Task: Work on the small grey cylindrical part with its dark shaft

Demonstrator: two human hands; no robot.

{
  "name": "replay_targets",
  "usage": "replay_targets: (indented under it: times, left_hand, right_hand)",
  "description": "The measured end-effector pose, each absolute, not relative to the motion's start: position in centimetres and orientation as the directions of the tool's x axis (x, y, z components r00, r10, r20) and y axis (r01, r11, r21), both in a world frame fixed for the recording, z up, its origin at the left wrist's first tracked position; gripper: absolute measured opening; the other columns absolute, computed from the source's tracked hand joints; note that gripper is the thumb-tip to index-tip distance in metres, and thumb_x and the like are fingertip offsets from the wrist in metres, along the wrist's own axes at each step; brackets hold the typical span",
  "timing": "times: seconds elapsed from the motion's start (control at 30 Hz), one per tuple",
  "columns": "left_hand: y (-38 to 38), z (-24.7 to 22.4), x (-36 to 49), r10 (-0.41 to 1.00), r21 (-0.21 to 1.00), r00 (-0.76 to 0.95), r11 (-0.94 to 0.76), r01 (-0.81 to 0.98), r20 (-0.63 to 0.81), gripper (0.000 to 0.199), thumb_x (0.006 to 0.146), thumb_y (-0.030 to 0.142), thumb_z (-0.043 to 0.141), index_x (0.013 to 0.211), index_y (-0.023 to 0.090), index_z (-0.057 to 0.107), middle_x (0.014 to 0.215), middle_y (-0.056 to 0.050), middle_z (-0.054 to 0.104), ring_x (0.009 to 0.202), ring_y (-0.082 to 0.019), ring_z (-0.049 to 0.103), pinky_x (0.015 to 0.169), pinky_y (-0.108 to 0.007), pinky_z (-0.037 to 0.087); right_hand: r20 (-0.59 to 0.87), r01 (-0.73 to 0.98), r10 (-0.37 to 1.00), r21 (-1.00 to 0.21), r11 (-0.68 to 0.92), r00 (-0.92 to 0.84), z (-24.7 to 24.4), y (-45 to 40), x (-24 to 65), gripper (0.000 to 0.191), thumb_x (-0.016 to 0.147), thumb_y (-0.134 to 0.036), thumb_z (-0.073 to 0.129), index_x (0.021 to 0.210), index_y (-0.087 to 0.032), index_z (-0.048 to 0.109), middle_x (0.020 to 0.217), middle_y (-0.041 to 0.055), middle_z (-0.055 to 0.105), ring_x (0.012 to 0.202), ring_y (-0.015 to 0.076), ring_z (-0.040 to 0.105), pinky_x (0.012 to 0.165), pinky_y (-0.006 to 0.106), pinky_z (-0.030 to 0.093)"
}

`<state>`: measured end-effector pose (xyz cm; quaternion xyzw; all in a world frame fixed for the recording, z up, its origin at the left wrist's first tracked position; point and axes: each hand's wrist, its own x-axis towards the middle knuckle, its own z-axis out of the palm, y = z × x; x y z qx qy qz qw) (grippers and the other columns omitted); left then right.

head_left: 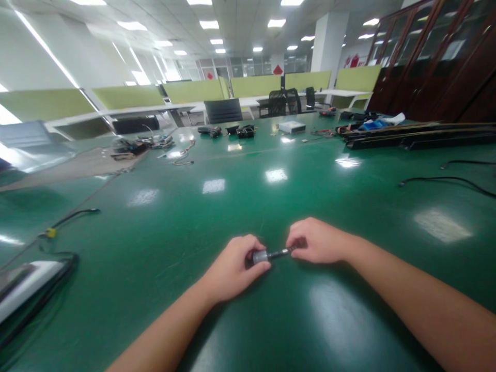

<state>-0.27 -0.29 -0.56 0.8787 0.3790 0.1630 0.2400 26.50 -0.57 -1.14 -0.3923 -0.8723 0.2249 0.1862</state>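
Observation:
My left hand (241, 263) is closed around the thick, greyish handle of a screwdriver-like tool (261, 256), which lies low over the green table (240, 212). The tool's thin dark shaft points right, toward my right hand (313, 242). Thumb and fingers of my right hand are pinched together at the tip of the shaft. Whatever small piece sits between those fingertips is too small to make out.
Long dark bars (418, 135) lie at the back right, near black cables (453, 179). A white box (292, 127) and black parts (242, 131) sit at the far edge. At left are a cable (75, 216) and a white device (29, 284).

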Motion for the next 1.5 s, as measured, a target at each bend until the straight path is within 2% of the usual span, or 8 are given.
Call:
replay_targets:
  times: [0.2,0.63,0.8,0.93,1.07,1.23,1.5]
  left_hand:
    - [-0.4,-0.7,-0.6,0.745,0.546,0.659,-0.594,0.59,0.098,0.02,0.088,0.038,0.066,0.096,0.02,0.064,0.091,-0.004,0.066,0.082,-0.021,0.059,0.076,-0.032,0.045]
    - [-0.2,-0.7,-0.2,0.742,0.544,0.663,-0.599,0.587,0.102,0.02,0.088,0.038,0.067,0.097,0.02,0.064,0.089,-0.003,0.064,0.082,-0.02,0.058,0.075,-0.032,0.043]
    - [-0.2,-0.7,0.3,0.737,0.52,0.666,-0.615,0.593,0.113,0.02,0.085,0.036,0.07,0.096,0.02,0.065,0.086,-0.002,0.064,0.08,-0.02,0.057,0.074,-0.032,0.041]
    - [-0.4,-0.6,0.5,0.751,0.518,0.648,-0.606,0.603,0.124,0.021,0.082,0.033,0.073,0.096,0.019,0.065,0.087,-0.002,0.065,0.081,-0.02,0.058,0.072,-0.031,0.041]
    - [-0.3,-0.5,0.6,0.747,0.518,0.653,-0.61,0.6,0.125,0.028,0.082,0.04,0.074,0.1,0.02,0.066,0.086,-0.002,0.065,0.079,-0.019,0.057,0.071,-0.03,0.041]
    - [-0.1,-0.4,0.7,0.735,0.551,0.669,-0.606,0.574,0.112,0.022,0.096,0.04,0.056,0.101,0.021,0.067,0.084,-0.001,0.064,0.077,-0.017,0.056,0.07,-0.029,0.04]
    - [-0.2,-0.5,0.7,0.741,0.521,0.662,-0.612,0.595,0.114,0.02,0.087,0.038,0.068,0.099,0.021,0.068,0.085,-0.002,0.065,0.079,-0.019,0.057,0.073,-0.031,0.041]
  right_hand:
    - [0.109,0.631,0.81,-0.572,0.525,-0.576,-1.2,-0.2,27.4,0.011,0.077,-0.019,0.072,0.086,-0.018,0.077,0.079,0.0014,0.069,0.07,0.0132,0.06,0.064,0.024,0.044]
    - [0.104,0.583,0.795,-0.624,0.52,-0.598,-1.2,-0.5,26.3,0.012,0.08,-0.021,0.072,0.09,-0.017,0.077,0.081,0.0017,0.068,0.072,0.0128,0.06,0.066,0.024,0.044]
    - [0.208,0.546,0.758,-0.58,0.604,-0.618,-2.0,-0.7,24.1,0.015,0.084,-0.023,0.07,0.097,-0.018,0.077,0.085,0.0028,0.069,0.076,0.0141,0.06,0.069,0.026,0.042]
    - [0.277,0.546,0.743,-0.532,0.647,-0.61,-2.5,-0.8,22.8,0.014,0.084,-0.023,0.069,0.095,-0.018,0.076,0.085,0.0031,0.069,0.078,0.0154,0.06,0.071,0.027,0.041]
    - [0.286,0.541,0.735,-0.526,0.657,-0.615,-2.5,-0.8,23.0,0.014,0.084,-0.023,0.069,0.096,-0.019,0.076,0.085,0.003,0.07,0.078,0.0152,0.06,0.072,0.026,0.041]
    - [0.297,0.527,0.719,-0.517,0.674,-0.628,-2.6,-0.7,23.4,0.014,0.086,-0.022,0.067,0.096,-0.018,0.075,0.086,0.003,0.07,0.079,0.015,0.061,0.072,0.026,0.041]
    - [0.284,0.531,0.721,-0.518,0.671,-0.633,-2.6,-0.7,23.5,0.014,0.085,-0.023,0.069,0.095,-0.018,0.075,0.085,0.0028,0.069,0.077,0.0149,0.059,0.071,0.026,0.041]
